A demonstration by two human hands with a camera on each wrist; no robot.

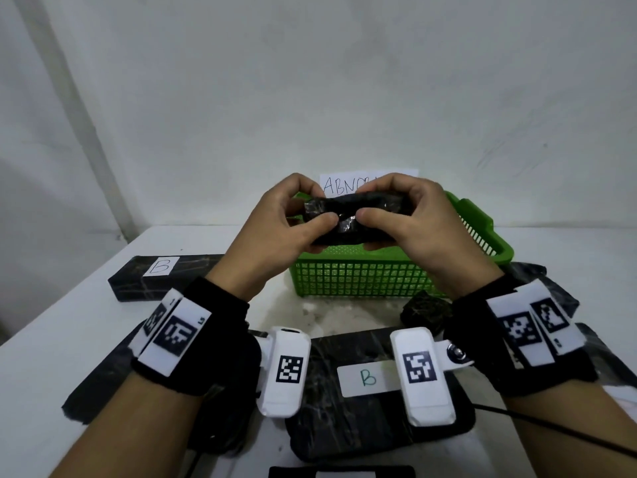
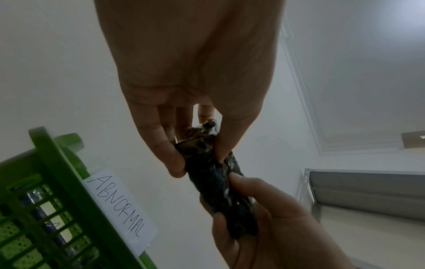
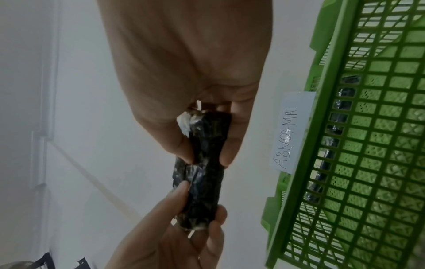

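A small black marbled block (image 1: 348,219) wrapped in crinkled clear film is held in the air above a green mesh basket (image 1: 362,281). My left hand (image 1: 293,222) grips its left end, thumb on the near face. My right hand (image 1: 396,219) grips its right end the same way. In the left wrist view the block (image 2: 216,178) runs from my left hand (image 2: 195,158) down to the right hand (image 2: 264,218). The right wrist view shows the block (image 3: 202,163) pinched by my right hand (image 3: 207,152), with the left hand (image 3: 184,227) below.
A paper label reading ABNORMAL (image 1: 341,186) stands at the basket's far rim. Dark film-wrapped items lie inside the basket (image 3: 368,145). Black marbled slabs marked B (image 1: 162,274) (image 1: 368,377) lie on the white table (image 1: 69,322), with a smaller dark chunk (image 1: 425,310) near the basket.
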